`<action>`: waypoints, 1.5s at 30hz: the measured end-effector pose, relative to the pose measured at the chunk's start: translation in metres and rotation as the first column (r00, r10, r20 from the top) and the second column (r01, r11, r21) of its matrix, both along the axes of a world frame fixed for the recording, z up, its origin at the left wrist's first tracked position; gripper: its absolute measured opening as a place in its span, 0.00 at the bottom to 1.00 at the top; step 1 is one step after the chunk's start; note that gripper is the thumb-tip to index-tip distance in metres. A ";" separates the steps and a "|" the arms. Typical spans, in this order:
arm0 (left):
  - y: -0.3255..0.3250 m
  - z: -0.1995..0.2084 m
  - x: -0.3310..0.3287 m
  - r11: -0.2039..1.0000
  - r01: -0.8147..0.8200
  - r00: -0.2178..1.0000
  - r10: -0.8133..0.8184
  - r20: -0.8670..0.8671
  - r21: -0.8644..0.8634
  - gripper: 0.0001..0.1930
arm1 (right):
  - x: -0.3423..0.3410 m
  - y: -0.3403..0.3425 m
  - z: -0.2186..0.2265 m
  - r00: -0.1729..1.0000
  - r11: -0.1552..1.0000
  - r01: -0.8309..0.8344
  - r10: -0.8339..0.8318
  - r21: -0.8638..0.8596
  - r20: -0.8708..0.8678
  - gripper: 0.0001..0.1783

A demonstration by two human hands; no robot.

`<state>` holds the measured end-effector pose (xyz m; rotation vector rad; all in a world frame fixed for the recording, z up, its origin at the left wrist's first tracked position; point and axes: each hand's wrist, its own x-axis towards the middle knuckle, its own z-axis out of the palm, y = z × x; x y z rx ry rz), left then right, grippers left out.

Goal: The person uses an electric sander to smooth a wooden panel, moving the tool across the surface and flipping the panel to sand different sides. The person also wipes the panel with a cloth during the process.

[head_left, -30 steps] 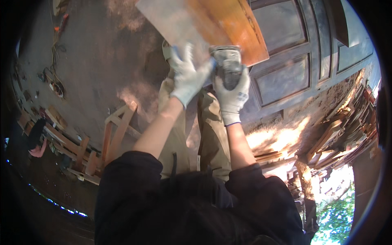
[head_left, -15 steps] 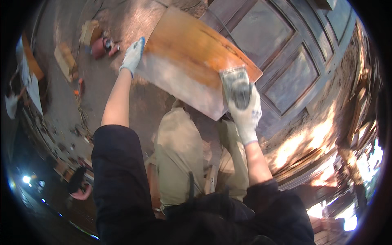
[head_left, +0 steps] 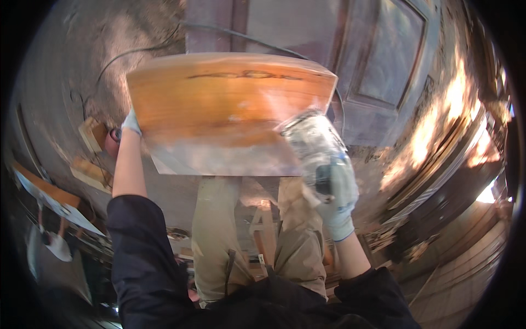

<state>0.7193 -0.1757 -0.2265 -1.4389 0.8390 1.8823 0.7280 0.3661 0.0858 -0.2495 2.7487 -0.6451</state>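
A wooden board (head_left: 219, 104), orange-brown with dark grain along its far side and pale, dusty wood along its near side, is in front of my knees. At its left end, my left hand (head_left: 131, 124) in a white work glove holds the edge; most of its fingers are hidden behind the board. My right hand (head_left: 339, 200), gloved too, is closed round a dusty grey-and-black power sander (head_left: 313, 134). The sander's front end overlaps the board's near right corner; motion blur hides whether it touches.
A large panelled door (head_left: 296, 24) lies beyond the board, with a black cable (head_left: 246, 37) across it. Wood blocks (head_left: 90, 172) and a reddish power tool (head_left: 112, 143) are at left. Another person (head_left: 57, 244) is by a long panel (head_left: 55, 197). Timber strips (head_left: 433, 164) lie right.
The board has swung from slanting to nearly level across my view and appears raised. My left hand has shifted from lying on its end to holding its edge. The sander has tilted.
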 end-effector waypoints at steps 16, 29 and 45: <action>0.032 0.030 -0.048 0.980 0.163 0.986 -0.159 0.043 -0.116 0.27 | 0.009 -0.112 -0.016 0.995 0.984 -0.076 0.085 -0.162 0.048 0.21; 0.071 0.012 -0.046 0.987 0.126 0.992 -0.126 0.004 -0.095 0.24 | 0.003 -0.069 -0.003 0.993 0.991 0.020 -0.004 -0.129 0.120 0.27; 0.350 0.188 -0.209 -0.037 -0.062 -0.343 -0.938 0.056 -0.997 0.13 | 0.010 -0.047 -0.014 0.996 0.984 0.078 -0.082 -0.163 -0.019 0.28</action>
